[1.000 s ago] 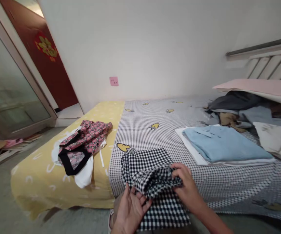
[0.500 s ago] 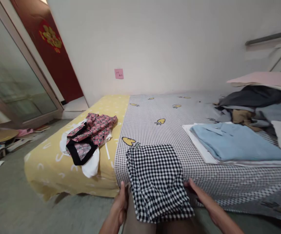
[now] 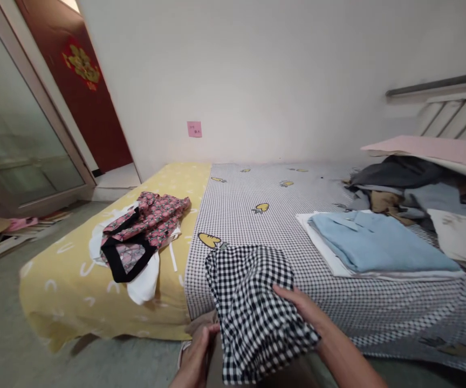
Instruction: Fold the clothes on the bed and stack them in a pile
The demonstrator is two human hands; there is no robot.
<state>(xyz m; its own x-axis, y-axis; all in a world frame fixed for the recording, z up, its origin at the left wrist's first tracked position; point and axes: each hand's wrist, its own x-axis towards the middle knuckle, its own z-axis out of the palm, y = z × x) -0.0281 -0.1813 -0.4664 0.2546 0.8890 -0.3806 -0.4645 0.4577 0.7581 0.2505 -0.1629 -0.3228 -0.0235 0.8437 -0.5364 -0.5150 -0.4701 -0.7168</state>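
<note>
A black-and-white checked garment (image 3: 253, 302), folded into a rough rectangle, lies over the bed's front edge and my lap. My right hand (image 3: 303, 310) is closed on its right side, with a digit on top of the cloth and the rest hidden beneath. The cloth bulges into creases there. Close by its lower left edge is my left hand (image 3: 200, 347), fingers extended toward the cloth and partly out of sight; it looks open, and whether it touches the garment is unclear.
A crumpled pink floral garment with black trim (image 3: 148, 226) lies on white cloth on the yellow bedding (image 3: 67, 302). A folded light blue shirt (image 3: 378, 242) rests on white fabric to the right. Beyond it are piled dark clothes (image 3: 406, 175) under a pink board-like sheet (image 3: 431, 150).
My right hand has moved left onto the checked garment and taken hold of it, and its right side is now bunched. My left hand has shifted slightly lower. The camera view has tilted slightly.
</note>
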